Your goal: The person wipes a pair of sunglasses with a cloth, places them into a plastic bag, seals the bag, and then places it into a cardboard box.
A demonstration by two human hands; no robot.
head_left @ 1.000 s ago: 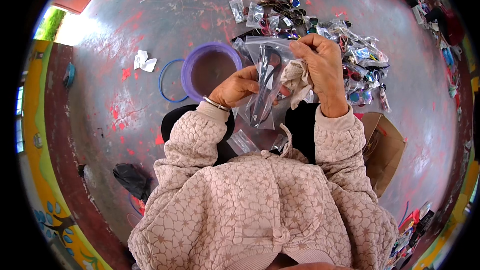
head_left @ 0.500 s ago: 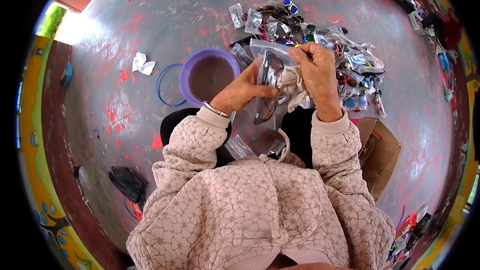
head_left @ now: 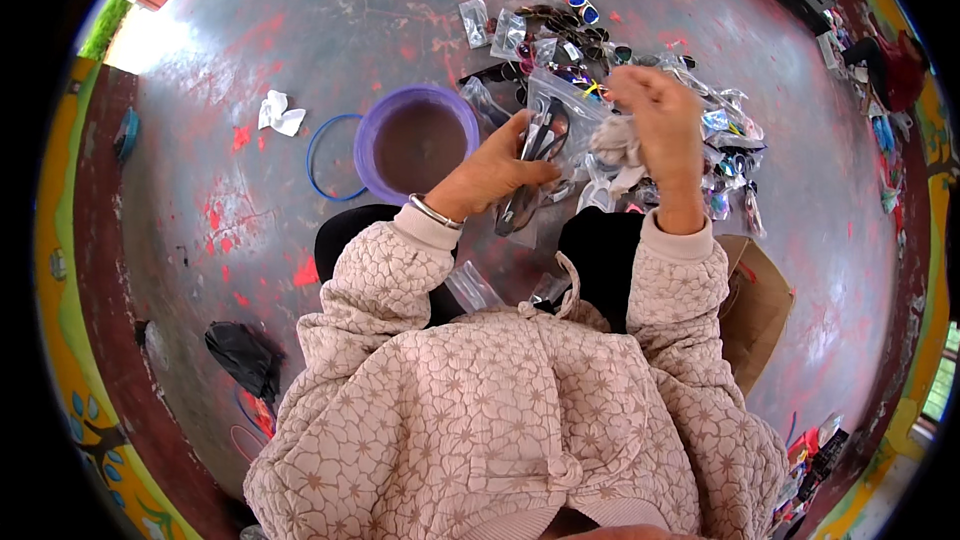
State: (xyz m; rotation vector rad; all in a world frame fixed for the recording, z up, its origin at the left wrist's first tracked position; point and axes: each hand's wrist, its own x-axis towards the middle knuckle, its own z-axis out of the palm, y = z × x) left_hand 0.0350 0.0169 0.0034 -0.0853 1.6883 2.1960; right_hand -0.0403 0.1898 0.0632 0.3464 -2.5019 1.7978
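Note:
My left hand (head_left: 495, 168) grips a clear plastic zip bag (head_left: 552, 88) by its left side, thumb across the front. Inside the bag lies a pair of dark sunglasses (head_left: 540, 145), seen through the film. My right hand (head_left: 660, 118), somewhat smeared by motion, is just right of the bag, its upper fingers off the bag's edge. A crumpled beige cloth (head_left: 616, 142) is tucked against the palm of that hand, in its lower fingers. Behind both hands spreads a pile of bagged sunglasses (head_left: 735, 125) on the floor.
A purple basin of murky water (head_left: 372, 130) stands left of my left hand, with a blue hoop (head_left: 312, 155) beside it. White crumpled paper (head_left: 280, 114) lies farther left. A cardboard box (head_left: 765, 315) sits by my right forearm, and a black bag (head_left: 245, 358) lies at lower left.
My right hand has let go of the bag's top edge and shifted a little to the right, with the cloth still in it. My left hand keeps the bag nearly in place.

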